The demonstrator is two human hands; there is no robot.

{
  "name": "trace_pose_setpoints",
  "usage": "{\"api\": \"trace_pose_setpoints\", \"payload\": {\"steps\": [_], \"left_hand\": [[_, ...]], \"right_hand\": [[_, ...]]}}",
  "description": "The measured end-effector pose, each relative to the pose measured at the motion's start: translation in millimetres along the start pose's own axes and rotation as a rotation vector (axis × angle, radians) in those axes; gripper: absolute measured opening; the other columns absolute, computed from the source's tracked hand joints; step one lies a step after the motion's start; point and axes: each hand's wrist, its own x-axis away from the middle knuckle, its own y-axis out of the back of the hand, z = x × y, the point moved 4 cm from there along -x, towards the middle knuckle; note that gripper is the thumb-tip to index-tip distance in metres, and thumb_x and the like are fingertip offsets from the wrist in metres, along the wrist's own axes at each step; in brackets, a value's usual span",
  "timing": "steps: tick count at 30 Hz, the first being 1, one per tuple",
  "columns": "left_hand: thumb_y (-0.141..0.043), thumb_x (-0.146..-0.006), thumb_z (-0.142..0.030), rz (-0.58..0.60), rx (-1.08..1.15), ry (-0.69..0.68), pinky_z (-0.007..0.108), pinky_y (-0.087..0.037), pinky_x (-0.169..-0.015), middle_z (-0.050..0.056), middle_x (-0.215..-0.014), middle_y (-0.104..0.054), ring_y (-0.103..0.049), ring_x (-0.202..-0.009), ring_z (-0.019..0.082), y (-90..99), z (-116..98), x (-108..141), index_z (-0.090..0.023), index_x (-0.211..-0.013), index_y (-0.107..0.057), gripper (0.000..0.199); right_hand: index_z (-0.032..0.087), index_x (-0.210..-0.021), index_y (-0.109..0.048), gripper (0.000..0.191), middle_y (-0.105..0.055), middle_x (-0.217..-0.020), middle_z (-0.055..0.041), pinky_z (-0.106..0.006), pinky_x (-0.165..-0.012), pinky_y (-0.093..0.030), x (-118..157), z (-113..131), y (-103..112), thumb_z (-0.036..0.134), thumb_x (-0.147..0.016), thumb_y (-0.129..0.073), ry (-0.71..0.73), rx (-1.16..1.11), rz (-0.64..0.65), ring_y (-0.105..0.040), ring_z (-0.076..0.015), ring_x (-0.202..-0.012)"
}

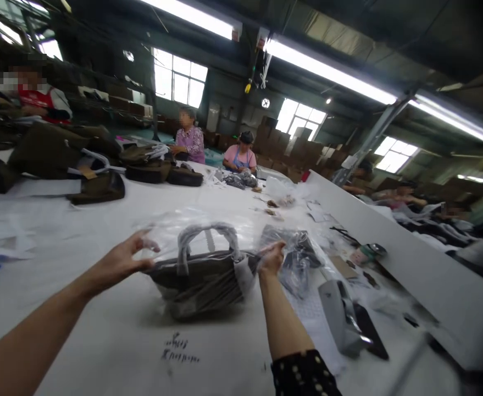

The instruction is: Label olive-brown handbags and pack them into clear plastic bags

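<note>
Two hands flanked the wrapped handbag (200,283), its long axis lying crosswise: the right hand (271,258) clamped its near end, the left hand (120,261) open just beside it.

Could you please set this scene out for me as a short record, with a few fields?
Item: dark handbag in clear plastic wrap
Left hand: open, fingertips at the wrap's edge
Right hand: holding the wrap at the bag's right end
Beside: wrapped dark item
Surface: white-covered table
Background: seated co-workers
</note>
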Motion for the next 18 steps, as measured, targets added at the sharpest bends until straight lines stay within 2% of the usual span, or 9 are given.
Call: {"api": "trace_pose_setpoints", "payload": {"steps": [2,3,6,9,12,14,15,18], "left_hand": [[-0.07,-0.061,-0.061,0.065,-0.127,0.041,0.054,-0.031,-0.103,0.015,-0.128,-0.053,-0.046,-0.119,0.035,-10.6,-13.2,-14.6,-0.015,-0.119,-0.056,0.075],[-0.068,-0.064,-0.06,0.051,-0.125,0.034,0.053,-0.03,-0.103,0.014,-0.123,-0.057,-0.049,-0.115,0.033,-16.0,-17.5,-20.2,-0.015,-0.11,-0.062,0.065],[-0.068,-0.07,-0.051,-0.121,0.153,-0.001,0.048,-0.033,-0.104,0.01,-0.104,-0.066,-0.059,-0.102,0.025,-28.3,-24.0,-31.7,-0.013,-0.093,-0.067,0.044],[-0.065,-0.078,-0.034,-0.276,0.537,0.021,0.051,-0.037,-0.101,0.005,-0.084,-0.069,-0.065,-0.082,0.02,-34.1,-27.6,-41.0,-0.012,-0.081,-0.063,0.022],[-0.047,-0.089,-0.022,-0.366,0.659,0.048,0.055,-0.037,-0.1,0.002,-0.07,-0.067,-0.066,-0.069,0.016,-31.3,-33.8,-52.7,-0.012,-0.077,-0.06,0.02],[-0.041,-0.092,-0.018,-0.408,0.662,0.051,0.055,-0.037,-0.1,0.002,-0.067,-0.066,-0.065,-0.067,0.015,-26.8,-37.3,-63.4,-0.011,-0.078,-0.059,0.023],[-0.04,-0.092,-0.018,-0.423,0.667,0.058,0.055,-0.037,-0.1,0.001,-0.066,-0.066,-0.064,-0.066,0.014,-24.6,-38.6,-70.4,-0.011,-0.078,-0.058,0.024],[-0.036,-0.094,-0.017,-0.432,0.669,0.112,0.053,-0.039,-0.099,0.0,-0.065,-0.064,-0.063,-0.066,0.013,-18.0,-46.4,-97.9,-0.011,-0.075,-0.054,0.027]], "right_hand": [[0.024,-0.054,-0.022,0.057,-0.027,-0.04,0.0091,-0.021,-0.033,-0.029,16.2,-20.0,23.3,0.075,-0.079,-0.023,-0.036,0.011,-0.101,-0.03,-0.0071,-0.032],[0.024,-0.054,-0.024,0.057,-0.029,-0.04,0.0088,-0.021,-0.034,-0.031,21.5,-27.0,31.7,0.075,-0.079,-0.022,-0.051,0.014,-0.132,-0.032,-0.0072,-0.033],[0.023,-0.055,-0.029,0.055,-0.032,-0.041,0.0085,-0.021,-0.036,-0.035,22.7,-34.7,49.0,0.072,-0.08,-0.024,-0.081,0.017,-0.142,-0.036,-0.0077,-0.034],[0.021,-0.057,-0.043,0.048,-0.037,-0.041,0.0088,-0.022,-0.04,-0.039,7.4,-21.9,61.0,0.064,-0.076,-0.047,-0.082,0.019,-0.036,-0.038,-0.0077,-0.035],[0.018,-0.073,-0.058,0.03,-0.061,-0.064,0.0036,-0.023,-0.058,-0.05,-15.1,5.3,70.1,0.044,-0.064,-0.071,-0.052,0.01,0.073,-0.057,-0.0097,-0.056],[0.019,-0.079,-0.059,0.024,-0.067,-0.078,0.0019,-0.025,-0.071,-0.052,-32.0,20.7,68.9,0.033,-0.065,-0.073,-0.091,-0.031,0.125,-0.062,-0.0115,-0.071],[0.019,-0.079,-0.059,0.02,-0.067,-0.077,0.0018,-0.026,-0.072,-0.053,-40.9,25.7,64.6,0.03,-0.068,-0.072,-0.132,-0.052,0.148,-0.064,-0.012,-0.071],[0.018,-0.075,-0.056,0.013,-0.065,-0.062,0.0023,-0.027,-0.061,-0.054,-70.2,35.3,37.0,0.026,-0.077,-0.065,-0.263,-0.085,0.2,-0.063,-0.0123,-0.058]]}}
